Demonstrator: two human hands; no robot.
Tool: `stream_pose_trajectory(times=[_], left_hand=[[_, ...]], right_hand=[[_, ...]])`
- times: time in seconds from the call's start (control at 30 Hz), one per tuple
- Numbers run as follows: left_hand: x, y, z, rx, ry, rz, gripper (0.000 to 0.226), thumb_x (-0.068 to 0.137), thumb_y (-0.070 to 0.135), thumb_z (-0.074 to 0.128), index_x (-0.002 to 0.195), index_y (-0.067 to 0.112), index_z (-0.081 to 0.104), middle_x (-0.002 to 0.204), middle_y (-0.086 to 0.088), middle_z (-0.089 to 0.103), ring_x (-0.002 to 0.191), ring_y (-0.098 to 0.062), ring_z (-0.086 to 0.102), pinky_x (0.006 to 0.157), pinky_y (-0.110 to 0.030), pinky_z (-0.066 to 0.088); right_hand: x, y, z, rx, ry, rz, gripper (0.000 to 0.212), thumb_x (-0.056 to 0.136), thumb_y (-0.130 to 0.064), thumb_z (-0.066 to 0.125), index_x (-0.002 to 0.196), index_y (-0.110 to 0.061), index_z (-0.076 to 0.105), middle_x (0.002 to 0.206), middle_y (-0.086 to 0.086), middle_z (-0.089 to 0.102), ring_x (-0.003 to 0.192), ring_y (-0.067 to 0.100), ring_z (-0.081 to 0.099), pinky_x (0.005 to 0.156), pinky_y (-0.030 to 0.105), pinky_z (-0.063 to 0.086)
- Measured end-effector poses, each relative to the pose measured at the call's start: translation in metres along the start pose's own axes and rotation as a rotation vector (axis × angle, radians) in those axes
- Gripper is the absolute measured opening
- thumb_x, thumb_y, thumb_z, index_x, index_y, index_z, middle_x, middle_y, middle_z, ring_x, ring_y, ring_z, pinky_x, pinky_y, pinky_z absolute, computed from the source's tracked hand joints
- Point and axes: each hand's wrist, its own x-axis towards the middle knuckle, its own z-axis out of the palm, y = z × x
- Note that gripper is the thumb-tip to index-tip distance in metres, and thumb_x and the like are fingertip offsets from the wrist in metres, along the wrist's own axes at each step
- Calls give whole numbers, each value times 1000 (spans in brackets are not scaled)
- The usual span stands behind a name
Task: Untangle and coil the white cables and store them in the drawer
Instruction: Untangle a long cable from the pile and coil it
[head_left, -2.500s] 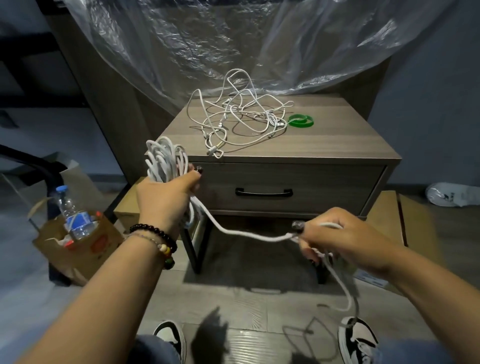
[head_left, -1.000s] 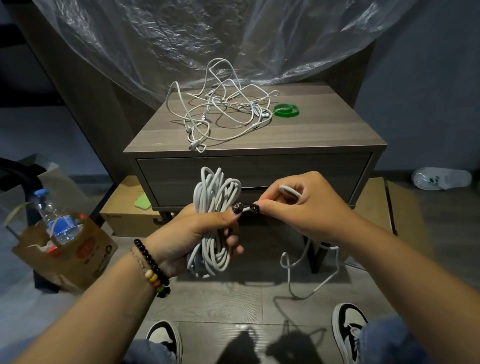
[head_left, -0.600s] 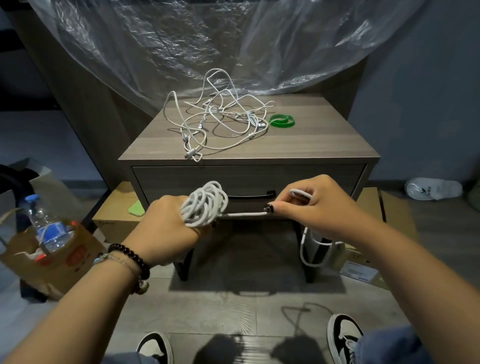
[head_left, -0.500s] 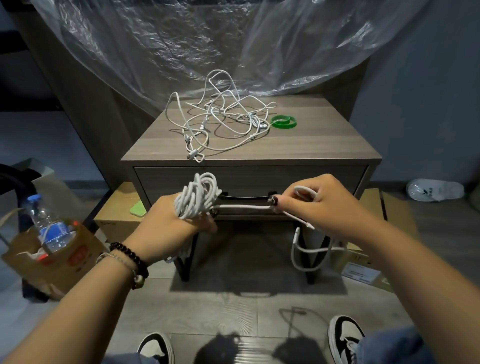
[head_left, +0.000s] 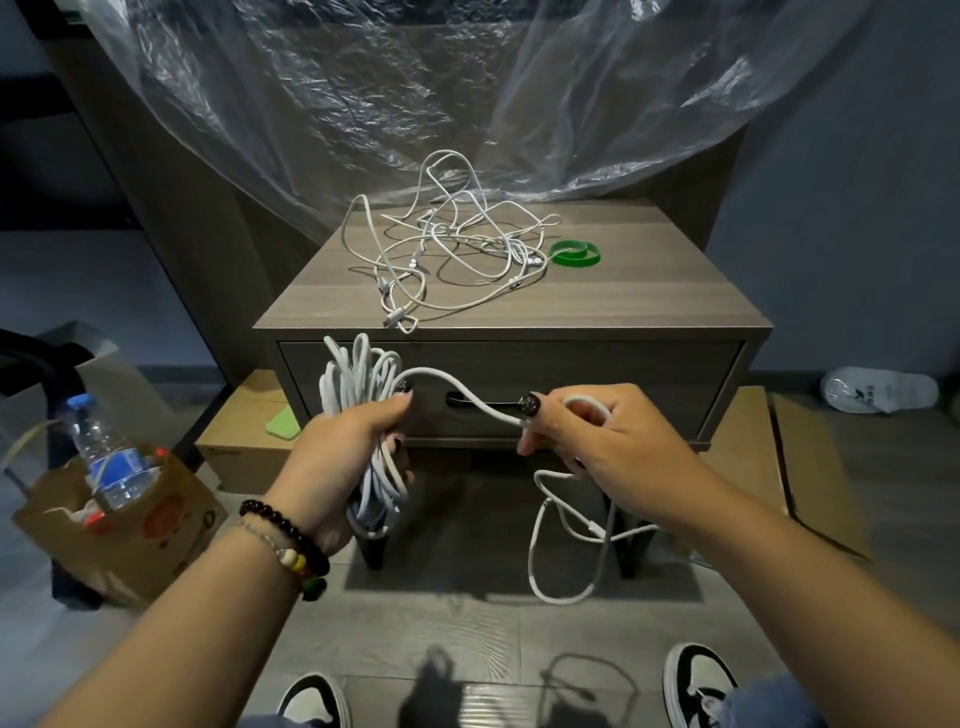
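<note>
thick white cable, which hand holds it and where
Left hand grips the thick white cable's coiled bundle round its middle; right hand pinches its loose tail.

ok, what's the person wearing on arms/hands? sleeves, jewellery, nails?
Both forearms are bare, no sleeves or gloves in view. The left hand has two bracelets at the wrist: a dark round-bead bracelet and a thin chain bracelet with pale, yellow, red and green beads. The right hand has nothing at the wrist. Nails are dark; two carry sparkly decoration.
</note>
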Motion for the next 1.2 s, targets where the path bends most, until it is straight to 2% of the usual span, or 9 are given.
stream_pose_trajectory(times=[0.13, 0.2, 0.3, 0.5, 0.63, 0.77, 0.87, 1.07, 1.2], left_hand=[[-2, -4, 3, -153, -115, -72, 20, 81, 27, 65, 85, 8, 63, 61, -4, 49, 44, -13, 49, 40, -21, 47], [-6, -6, 6, -202, -167, -70, 21, 73, 28, 67, 82, 9, 63, 63, -5, 53, 49, -13, 50, 42, -20, 48], [-9, -7, 6, -220, -180, -39, 28, 67, 28, 70, 88, 10, 63, 69, -4, 59, 59, -16, 53, 48, -23, 51], [-9, -9, 2, -111, -318, -18, 69, 62, 40, 81, 122, 10, 64, 125, -13, 64, 94, -27, 49, 74, -27, 49], [-13, -11, 6, -111, -413, 27, 44, 64, 29, 81, 105, 16, 74, 117, -2, 69, 80, -17, 61, 69, -25, 51], [-19, -10, 6, -134, -600, 1, 69, 43, 31, 94, 107, 19, 74, 114, -2, 70, 63, -8, 58, 57, -19, 50], [-20, -12, 5, -176, -528, -24, 63, 21, 27, 98, 81, 22, 79, 76, -6, 68, 57, -13, 66, 54, -24, 54], [-19, -7, -2, -177, -803, 34, 59, 59, 29, 88, 115, 27, 70, 119, -2, 69, 73, -6, 68, 73, -25, 55], [-16, -10, 1, -251, -761, 36, 71, 55, 23, 90, 121, 18, 66, 112, -8, 70, 70, -8, 66, 70, -25, 55]], right_hand=[[-5, 1, 8, -18, -25, -66, 24, 88, -28, 62, 84, -8, 77, 64, 4, 64, 57, 13, 51, 58, 18, 37], [-7, 2, 14, -43, -49, -91, 16, 88, -18, 66, 87, -8, 77, 68, -9, 64, 64, 0, 56, 62, 12, 40], [-11, 4, 21, -97, -103, -119, 11, 88, -22, 68, 89, -17, 78, 68, -18, 57, 66, 1, 55, 62, 13, 39], [-8, 14, 26, -340, 78, -247, 29, 85, -42, 54, 90, -25, 77, 68, -14, 55, 64, 12, 56, 58, 34, 47], [-6, 15, 19, -483, 250, -301, 30, 88, -39, 50, 86, -23, 75, 69, -8, 54, 62, 15, 55, 54, 40, 47], [-3, 13, 4, -678, 352, -347, 23, 89, -29, 54, 83, -19, 74, 70, -2, 53, 59, 21, 53, 50, 40, 46], [-8, 7, 5, -892, 265, -423, 10, 80, -21, 62, 79, -18, 72, 71, -2, 54, 54, 23, 53, 43, 31, 41], [-13, 3, 10, -1046, 121, -570, 18, 65, -15, 80, 80, -20, 72, 76, -5, 60, 52, 21, 56, 44, 21, 27], [-14, 1, 13, -977, 106, -574, 9, 81, -26, 66, 86, -21, 73, 74, -5, 58, 52, 18, 54, 41, 24, 35]])
